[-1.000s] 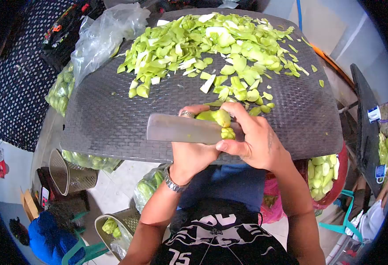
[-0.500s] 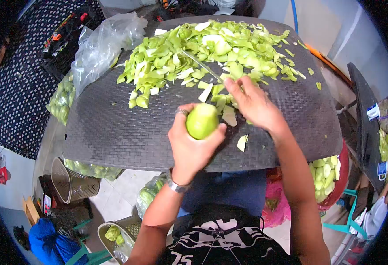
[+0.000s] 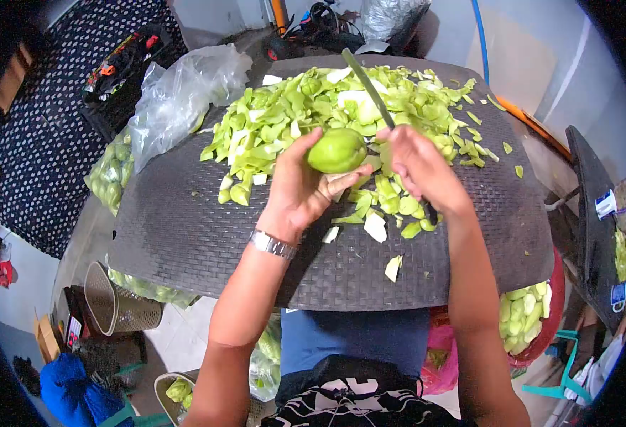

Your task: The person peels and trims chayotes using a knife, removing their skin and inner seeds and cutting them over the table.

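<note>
My left hand (image 3: 295, 188), with a metal watch on its wrist, holds a green chayote (image 3: 335, 150) above the dark woven-pattern table (image 3: 192, 235). Its creased, lobed end faces right. My right hand (image 3: 427, 171) is closed around the handle of a knife (image 3: 370, 87), just right of the chayote. The blade points up and away, apart from the fruit. Behind both hands spreads a wide heap of pale green peelings and slices (image 3: 270, 124). A few loose pieces (image 3: 375, 227) lie nearer to me.
A crumpled clear plastic bag (image 3: 185, 89) rests on the table's far left corner. Below the table edge stand a beige basket (image 3: 117, 302) at left and a red tub (image 3: 556, 306) of peeled chayotes at right. A teal stool (image 3: 566, 381) is at lower right.
The chayote has been turned in my left hand and now shows its lobed end. My right hand has swung the knife more upright. The view has shifted, with the table lower in it.
</note>
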A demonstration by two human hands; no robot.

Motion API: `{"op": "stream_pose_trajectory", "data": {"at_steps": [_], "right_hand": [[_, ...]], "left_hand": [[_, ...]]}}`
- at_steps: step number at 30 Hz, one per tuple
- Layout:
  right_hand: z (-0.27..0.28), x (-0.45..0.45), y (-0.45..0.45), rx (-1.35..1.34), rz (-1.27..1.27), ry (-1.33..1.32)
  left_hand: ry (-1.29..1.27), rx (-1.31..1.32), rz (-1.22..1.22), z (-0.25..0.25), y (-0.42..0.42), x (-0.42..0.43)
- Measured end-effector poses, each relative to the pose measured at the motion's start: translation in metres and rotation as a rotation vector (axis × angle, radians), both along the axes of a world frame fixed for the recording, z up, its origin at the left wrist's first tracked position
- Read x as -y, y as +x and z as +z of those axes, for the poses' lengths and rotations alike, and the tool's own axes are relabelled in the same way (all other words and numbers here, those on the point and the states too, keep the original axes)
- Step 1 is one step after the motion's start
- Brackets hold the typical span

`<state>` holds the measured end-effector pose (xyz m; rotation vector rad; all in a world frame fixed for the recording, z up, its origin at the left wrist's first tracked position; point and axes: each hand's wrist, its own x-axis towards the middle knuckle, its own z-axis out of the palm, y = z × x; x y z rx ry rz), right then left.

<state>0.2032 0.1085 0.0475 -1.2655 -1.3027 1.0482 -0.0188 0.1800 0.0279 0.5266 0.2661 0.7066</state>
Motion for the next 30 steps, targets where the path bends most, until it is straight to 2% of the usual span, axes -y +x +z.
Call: {"op": "stream_pose_trajectory", "data": {"at_steps": [1, 4, 5, 6, 7, 9, 11, 12, 13, 14, 17, 19, 21, 25, 28, 30], "right_hand": [[-0.009, -0.004, -0.009, 0.12, -0.027, 0.126], [-0.009, 0.003, -0.017, 0.306, -0.091, 0.141], [-0.011, 0.002, -0.012, 0.257, -0.044, 0.143], [-0.013, 0.001, -0.006, 0.204, 0.004, 0.142], [-0.015, 0.0, 0.0, 0.15, 0.056, 0.141], [-0.007, 0.007, 0.005, 0.01, 0.132, 0.108], [0.002, 0.015, 0.003, -0.052, 0.19, 0.05], [-0.001, 0.012, 0.002, 0.039, 0.173, 0.048], [-0.007, 0.008, 0.0, 0.11, 0.163, 0.163], [-0.015, 0.004, -0.003, 0.179, 0.156, 0.275], [-0.003, 0.02, -0.012, 0.526, 0.077, 0.309], [-0.006, 0.024, -0.021, 0.665, 0.036, 0.392], [-0.013, 0.025, -0.028, 0.763, 0.001, 0.449], [-0.014, 0.024, -0.034, 0.807, -0.049, 0.482], [-0.019, 0.022, -0.035, 0.795, -0.068, 0.478], [-0.019, 0.023, -0.035, 0.833, -0.089, 0.48]], "left_hand": [[-0.034, 0.074, -0.074, -0.005, 0.004, -0.006], [0.092, -0.168, -0.056, -0.017, 0.014, -0.003], [0.133, -0.25, -0.05, -0.022, 0.016, 0.0], [0.139, -0.397, 0.063, -0.013, 0.023, 0.01], [0.215, -0.407, 0.052, -0.015, 0.017, 0.006], [0.279, -0.262, -0.099, -0.01, 0.001, 0.004], [0.413, -0.264, -0.109, -0.003, 0.0, 0.014], [0.48, -0.262, -0.112, 0.0, 0.001, 0.018], [0.481, -0.292, -0.131, 0.0, 0.003, 0.02], [0.543, -0.333, -0.072, -0.004, 0.008, 0.021], [0.725, -0.533, 0.037, -0.016, 0.013, 0.015], [0.898, -0.613, 0.257, -0.037, 0.013, 0.01], [0.835, -0.553, 0.343, -0.043, 0.015, 0.008], [0.974, -0.616, 0.401, -0.044, 0.014, 0.004], [1.22, -0.802, 0.496, -0.04, 0.013, 0.009], [1.233, -0.862, 0.505, -0.043, 0.013, 0.012]]}}
